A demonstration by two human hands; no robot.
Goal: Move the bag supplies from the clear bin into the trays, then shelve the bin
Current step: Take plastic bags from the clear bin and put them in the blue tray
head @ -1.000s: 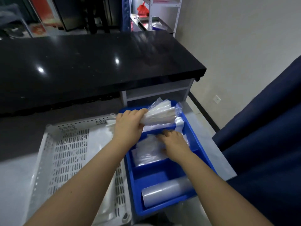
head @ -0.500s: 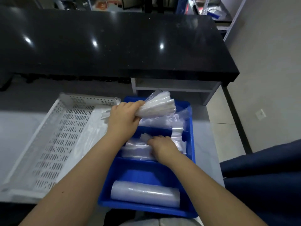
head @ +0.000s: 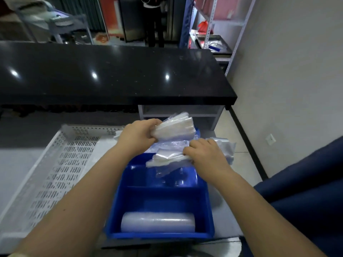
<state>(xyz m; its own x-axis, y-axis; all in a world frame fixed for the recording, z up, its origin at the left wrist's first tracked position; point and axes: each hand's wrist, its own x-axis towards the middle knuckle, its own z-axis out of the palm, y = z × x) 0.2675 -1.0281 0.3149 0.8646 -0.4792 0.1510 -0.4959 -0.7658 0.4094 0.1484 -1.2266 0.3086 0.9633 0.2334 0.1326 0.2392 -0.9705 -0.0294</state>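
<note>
Sorting step: the left hand (head: 138, 135) is clenching a bag bundle (head: 174, 129) and the right hand (head: 206, 156) is gripping another stack (head: 167, 159) above the blue tray (head: 207, 197); next, seemingly, each is needing a compartment.

blue divided tray (head: 202, 190): upright, middle compartment bare | roll of clear film (head: 157, 222): lying crosswise in near compartment | two bundles of clear bags (head: 175, 129) (head: 167, 158): held above far end | white perforated tray (head: 55, 164): just beside, left

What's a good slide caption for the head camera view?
Left hand and right hand each lift clear bags over a blue divided tray.
</note>
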